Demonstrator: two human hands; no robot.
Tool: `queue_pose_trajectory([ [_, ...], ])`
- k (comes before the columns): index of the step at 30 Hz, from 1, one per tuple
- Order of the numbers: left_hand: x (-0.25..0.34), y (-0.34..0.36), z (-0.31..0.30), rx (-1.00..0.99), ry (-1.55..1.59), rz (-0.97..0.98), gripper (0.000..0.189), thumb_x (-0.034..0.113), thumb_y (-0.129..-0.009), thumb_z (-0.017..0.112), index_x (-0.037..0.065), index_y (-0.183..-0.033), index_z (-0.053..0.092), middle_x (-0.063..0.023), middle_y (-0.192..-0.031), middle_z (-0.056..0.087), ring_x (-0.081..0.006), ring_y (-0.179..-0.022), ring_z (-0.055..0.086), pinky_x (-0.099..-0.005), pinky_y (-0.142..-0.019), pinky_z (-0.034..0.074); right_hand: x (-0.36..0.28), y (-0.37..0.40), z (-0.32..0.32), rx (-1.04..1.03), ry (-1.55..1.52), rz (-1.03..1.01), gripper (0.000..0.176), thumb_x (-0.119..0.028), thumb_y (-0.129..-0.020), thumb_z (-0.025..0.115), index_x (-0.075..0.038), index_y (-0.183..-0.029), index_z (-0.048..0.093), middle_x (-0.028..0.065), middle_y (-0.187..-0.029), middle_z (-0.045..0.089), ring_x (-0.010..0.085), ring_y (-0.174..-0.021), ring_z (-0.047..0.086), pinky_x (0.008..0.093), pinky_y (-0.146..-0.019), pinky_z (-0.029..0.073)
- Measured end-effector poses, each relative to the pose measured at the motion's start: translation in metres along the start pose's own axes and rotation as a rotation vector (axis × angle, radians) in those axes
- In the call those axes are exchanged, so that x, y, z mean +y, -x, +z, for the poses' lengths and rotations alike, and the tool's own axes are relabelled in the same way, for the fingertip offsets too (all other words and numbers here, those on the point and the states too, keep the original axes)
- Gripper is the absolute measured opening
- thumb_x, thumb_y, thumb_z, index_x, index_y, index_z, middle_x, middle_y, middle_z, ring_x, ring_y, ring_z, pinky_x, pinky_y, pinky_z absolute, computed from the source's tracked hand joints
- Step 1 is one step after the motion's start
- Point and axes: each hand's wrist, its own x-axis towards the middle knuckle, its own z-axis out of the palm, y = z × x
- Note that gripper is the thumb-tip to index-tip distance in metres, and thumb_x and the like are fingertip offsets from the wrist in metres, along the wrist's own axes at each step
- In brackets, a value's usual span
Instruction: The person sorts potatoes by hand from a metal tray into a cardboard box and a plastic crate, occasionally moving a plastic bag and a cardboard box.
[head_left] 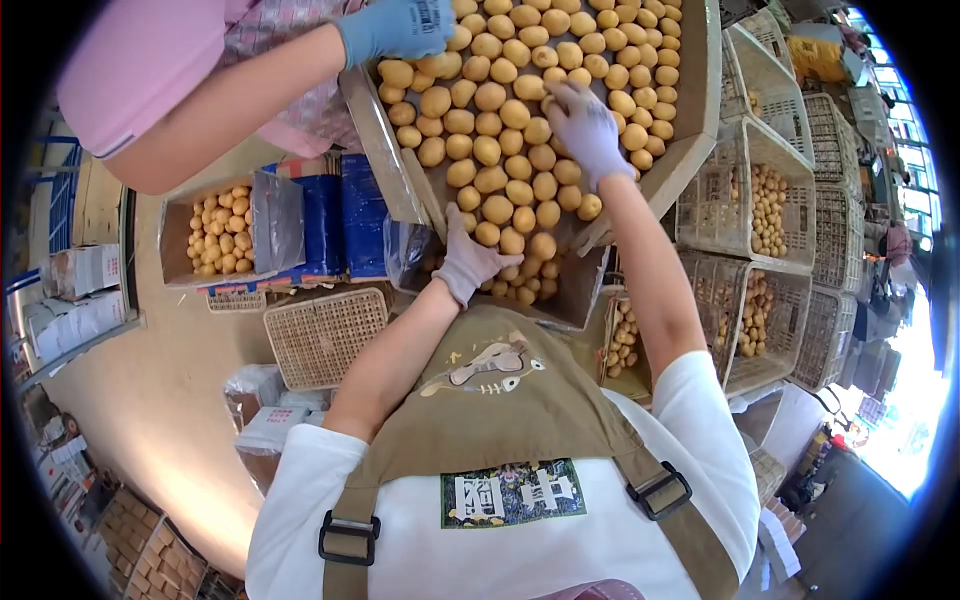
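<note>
Round yellow-orange produce (490,150), in size and shape like apricots or small potatoes, covers a sloping cardboard-sided tray (695,165). My left hand (473,257), in a pale glove, is at the tray's narrow lower mouth with thumb and fingers spread apart beside several pieces. Just below it, a plastic-lined box (575,308) holds more of the produce. My right hand (585,128), also gloved, reaches into the middle of the tray, its fingers stretched over the pieces and its fingertips resting among them.
Another person's blue-gloved hand (400,30) is at the tray's upper left. A lined box of produce (275,225) stands left, above an upturned plastic basket (325,338). Stacked crates (745,190), some holding produce, line the right side. Wrapped cartons (270,425) sit lower left.
</note>
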Motion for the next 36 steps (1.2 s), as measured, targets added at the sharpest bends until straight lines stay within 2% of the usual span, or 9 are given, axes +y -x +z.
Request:
queue_pose_trajectory([
  [3, -0.006, 0.002, 0.002, -0.08, -0.123, 0.135, 0.092, 0.075, -0.09, 0.038, 0.014, -0.156, 0.019, -0.0062, -0.163, 0.027, -0.0342, -0.149, 0.02, -0.0637, -0.117, 0.013, -0.011, -0.062, 0.007, -0.344, 0.227, 0.156, 0.042, -0.027, -0.092, 0.054, -0.021, -0.133, 0.059, 0.0116, -0.137, 0.057, 0.0338, -0.121, 0.059, 0.0439, -0.098, 0.049],
  [5, 0.004, -0.036, -0.056, -0.549, 0.45, -0.183, 0.089, 0.08, -0.089, 0.027, 0.024, -0.158, 0.019, -0.0033, -0.165, 0.022, -0.0349, -0.151, 0.017, -0.0742, -0.11, 0.012, -0.011, -0.08, 0.015, -0.445, 0.232, 0.289, 0.047, -0.029, -0.092, 0.054, -0.024, -0.138, 0.053, 0.0119, -0.139, 0.056, 0.0352, -0.125, 0.056, 0.045, -0.1, 0.047],
  [7, 0.0, -0.014, -0.02, -0.128, 0.003, 0.028, 0.089, 0.08, -0.09, 0.027, 0.024, -0.158, 0.018, -0.0035, -0.165, 0.022, -0.0351, -0.151, 0.017, -0.0748, -0.11, 0.012, -0.014, -0.088, 0.012, -0.582, 0.197, 0.411, 0.053, -0.034, -0.091, 0.055, -0.024, -0.142, 0.048, 0.0117, -0.137, 0.059, 0.0347, -0.127, 0.056, 0.0441, -0.102, 0.046],
  [14, -0.002, 0.003, 0.009, 0.046, -0.005, 0.011, 0.092, 0.077, -0.091, 0.028, 0.014, -0.157, 0.018, -0.0067, -0.164, 0.023, -0.0356, -0.15, 0.018, -0.067, -0.116, 0.014, 0.006, 0.01, -0.005, 0.12, -0.459, 0.369, 0.051, -0.028, -0.087, 0.07, -0.007, -0.13, 0.054, 0.014, -0.115, 0.065, 0.0243, -0.108, 0.064, 0.0331, -0.095, 0.049],
  [17, 0.001, -0.001, -0.003, -0.085, 0.025, -0.02, 0.091, 0.073, -0.089, 0.042, 0.012, -0.154, 0.022, -0.0066, -0.162, 0.026, -0.034, -0.148, 0.024, -0.0622, -0.117, 0.017, -0.002, 0.095, -0.052, 0.334, -0.433, 0.283, 0.051, -0.014, -0.085, 0.075, -0.003, -0.13, 0.053, 0.0126, -0.123, 0.06, 0.0213, -0.112, 0.06, 0.0318, -0.097, 0.048],
  [20, -0.002, -0.021, -0.035, -0.124, -0.723, 0.28, 0.085, 0.059, -0.086, 0.064, 0.01, -0.146, 0.029, -0.006, -0.159, 0.032, -0.0308, -0.141, 0.033, -0.0528, -0.118, 0.023, 0.035, 0.227, -0.072, 0.462, -0.405, 0.323, 0.052, -0.001, -0.081, 0.075, 0.0, -0.128, 0.053, 0.0147, -0.125, 0.058, 0.0253, -0.115, 0.058, 0.038, -0.101, 0.048],
  [24, 0.004, -0.022, -0.026, -0.195, -0.372, 0.115, 0.096, 0.037, -0.074, 0.083, 0.008, -0.14, 0.02, -0.013, -0.151, 0.037, -0.0275, -0.136, 0.041, -0.0473, -0.111, 0.037, 0.062, 0.351, -0.107, -0.089, 0.339, 0.837, 0.049, -0.018, -0.082, 0.07, -0.004, -0.127, 0.057, 0.0205, -0.122, 0.061, 0.0373, -0.111, 0.059, 0.0453, -0.098, 0.046],
  [30, 0.006, 0.002, -0.006, -0.081, -0.036, -0.068, 0.082, 0.052, -0.082, 0.059, 0.014, -0.146, 0.025, -0.0093, -0.154, 0.036, -0.0302, -0.142, 0.035, -0.0595, -0.111, 0.029, 0.0, 0.238, -0.092, 0.299, 0.099, 0.238, 0.042, -0.007, -0.079, 0.071, -0.005, -0.12, 0.064, 0.0162, -0.12, 0.064, 0.035, -0.115, 0.058, 0.0464, -0.101, 0.043],
  [36, 0.001, -0.003, -0.014, 0.122, -0.167, -0.044, 0.076, 0.065, -0.092, 0.037, 0.02, -0.152, 0.033, -0.0043, -0.161, 0.032, -0.0322, -0.148, 0.029, -0.0688, -0.115, 0.014, -0.016, 0.149, -0.037, 0.071, 0.12, 0.041, 0.045, -0.023, -0.085, 0.067, -0.009, -0.127, 0.061, 0.015, -0.131, 0.058, 0.0346, -0.122, 0.053, 0.049, -0.108, 0.036],
])
